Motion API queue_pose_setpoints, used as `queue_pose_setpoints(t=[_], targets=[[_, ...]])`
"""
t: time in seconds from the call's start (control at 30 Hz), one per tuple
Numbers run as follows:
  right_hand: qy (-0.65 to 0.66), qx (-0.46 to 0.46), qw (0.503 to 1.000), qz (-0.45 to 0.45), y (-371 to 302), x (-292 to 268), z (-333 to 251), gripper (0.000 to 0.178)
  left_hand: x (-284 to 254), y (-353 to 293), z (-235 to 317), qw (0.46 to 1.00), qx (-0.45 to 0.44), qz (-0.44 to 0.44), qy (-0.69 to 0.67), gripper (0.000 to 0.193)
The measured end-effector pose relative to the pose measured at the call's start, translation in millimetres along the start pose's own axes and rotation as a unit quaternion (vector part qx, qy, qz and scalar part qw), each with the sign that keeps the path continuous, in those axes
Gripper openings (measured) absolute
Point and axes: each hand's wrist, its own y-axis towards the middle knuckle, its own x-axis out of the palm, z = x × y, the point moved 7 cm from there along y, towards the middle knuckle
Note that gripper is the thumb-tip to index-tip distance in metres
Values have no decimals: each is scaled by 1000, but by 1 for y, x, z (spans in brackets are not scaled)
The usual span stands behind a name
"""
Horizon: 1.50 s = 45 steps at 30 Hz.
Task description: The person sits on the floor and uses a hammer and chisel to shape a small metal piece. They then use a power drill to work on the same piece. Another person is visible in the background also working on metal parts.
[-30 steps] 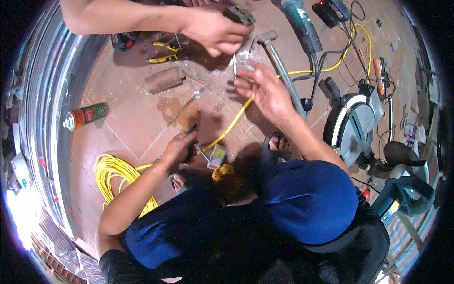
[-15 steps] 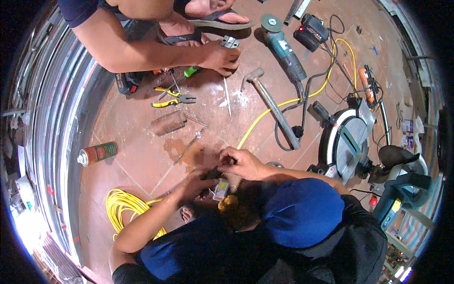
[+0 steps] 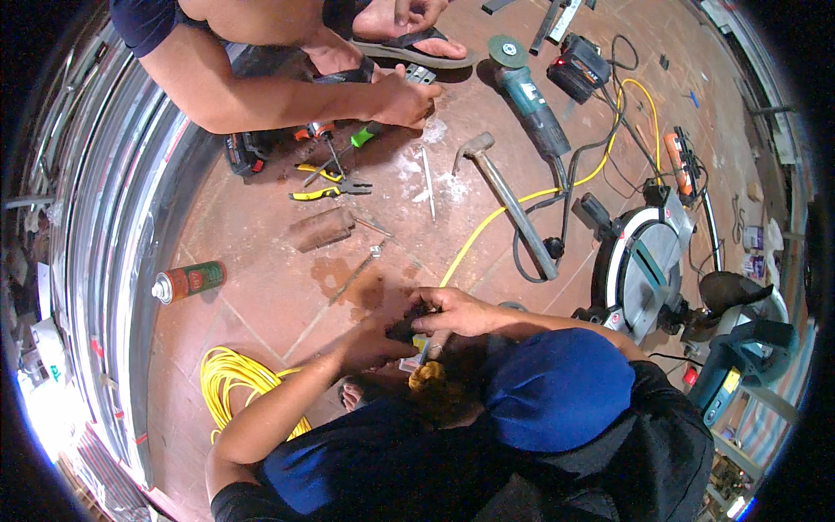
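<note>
One dark thing [image 3: 402,331], its shape lost in shadow, sits between the left hand [image 3: 374,346] and the right hand [image 3: 457,311], with one small yellow-labelled box [image 3: 422,345] just beside it at five o'clock. Farther out lie one hammer [image 3: 513,209] and one angle grinder [image 3: 532,113] at one o'clock, one pair of pliers [image 3: 344,186] at eleven, one spray can [image 3: 191,281] between nine and ten, and one yellow cable coil [image 3: 228,365] near eight. The floor [image 3: 261,278] is reddish tile, stained and dusty; long metal lengths [image 3: 83,217] line nine o'clock. The right hand's fingers curl beside the dark thing; shadow hides whether either hand grips it.
</note>
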Motion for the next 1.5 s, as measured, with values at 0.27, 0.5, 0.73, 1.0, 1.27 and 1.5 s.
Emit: queue_pose_setpoints(t=[0.27, 0.5, 0.73, 1.0, 1.27, 1.5], targets=[[242, 124, 962, 5, 0, 4, 26, 30, -13, -5, 24, 896, 99, 220, 372, 31], [139, 22, 982, 127, -2, -18, 15, 26, -24, -5, 47, 882, 273, 267, 278, 42], [244, -17, 958, 147, -1, -35, 6, 33, -36, -10, 21, 966, -6, 146, -212, 37], [23, -20, 985, 169, -6, -32, -19, 38, -43, -31, 46, 936, 139, 319, 47, 36], [-88, -81, 987, 110, -11, -21, -36, 29, -32, -33, 57, 911, 157, 316, 215, 36], [-91, -19, 996, 0, -12, 1, -25, 29, 6, -15, 14, 998, -7, 49, -38, 28]])
